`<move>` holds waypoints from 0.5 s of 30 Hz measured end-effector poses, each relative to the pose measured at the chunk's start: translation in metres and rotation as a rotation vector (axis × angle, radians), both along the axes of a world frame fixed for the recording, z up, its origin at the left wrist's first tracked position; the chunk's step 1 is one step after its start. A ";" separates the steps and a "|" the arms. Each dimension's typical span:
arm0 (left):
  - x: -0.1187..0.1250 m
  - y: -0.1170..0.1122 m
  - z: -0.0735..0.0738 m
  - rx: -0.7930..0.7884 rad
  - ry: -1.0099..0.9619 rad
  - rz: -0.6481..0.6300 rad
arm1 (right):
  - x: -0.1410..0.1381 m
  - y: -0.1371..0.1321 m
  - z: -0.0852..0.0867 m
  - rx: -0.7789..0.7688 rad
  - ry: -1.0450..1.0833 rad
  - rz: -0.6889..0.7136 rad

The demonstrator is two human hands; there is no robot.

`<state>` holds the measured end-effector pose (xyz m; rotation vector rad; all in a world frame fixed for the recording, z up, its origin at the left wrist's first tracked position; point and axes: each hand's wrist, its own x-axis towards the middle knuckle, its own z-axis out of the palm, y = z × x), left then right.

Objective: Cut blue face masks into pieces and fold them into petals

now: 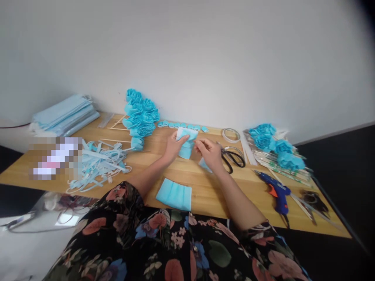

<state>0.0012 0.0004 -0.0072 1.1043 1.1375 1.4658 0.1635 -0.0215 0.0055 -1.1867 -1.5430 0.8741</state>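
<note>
My left hand (172,147) is closed on a blue face mask piece (185,151), thumb across its front, held just above the middle of the table. Beside its right edge, my right hand (212,155) has its fingertips pinched together; what they hold, if anything, is too small to make out. A pale blue scrap (205,166) shows under the right hand, and I cannot tell whether the hand touches it. Nearer my body, another cut mask piece (175,194) lies flat at the table's front edge. Black-handled scissors (234,158) rest right of my right hand.
Blue fabric roses (140,113) stand at the back left, more roses (275,144) at the right. Trimmed strips (99,162) pile up at left, before stacked masks (64,113). A tape roll (231,135) and blue glue gun (277,191) lie right. Small folded pieces (183,126) line the wall.
</note>
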 end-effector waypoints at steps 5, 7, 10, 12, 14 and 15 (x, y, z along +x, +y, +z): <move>0.003 -0.004 -0.001 0.049 0.024 -0.239 | -0.002 0.005 -0.008 0.021 -0.079 0.053; 0.004 -0.005 -0.002 0.059 0.033 -0.278 | -0.003 0.005 -0.006 0.050 -0.133 0.056; 0.006 -0.005 -0.002 0.054 0.031 -0.319 | -0.003 0.003 -0.002 0.052 -0.230 0.020; 0.007 -0.005 -0.004 0.059 0.031 -0.349 | -0.002 0.001 0.000 0.044 -0.300 -0.069; 0.008 -0.005 -0.005 0.066 0.029 -0.358 | 0.000 0.001 0.000 0.037 -0.319 -0.139; 0.008 -0.005 -0.006 0.069 0.027 -0.356 | 0.002 0.001 0.000 0.032 -0.313 -0.171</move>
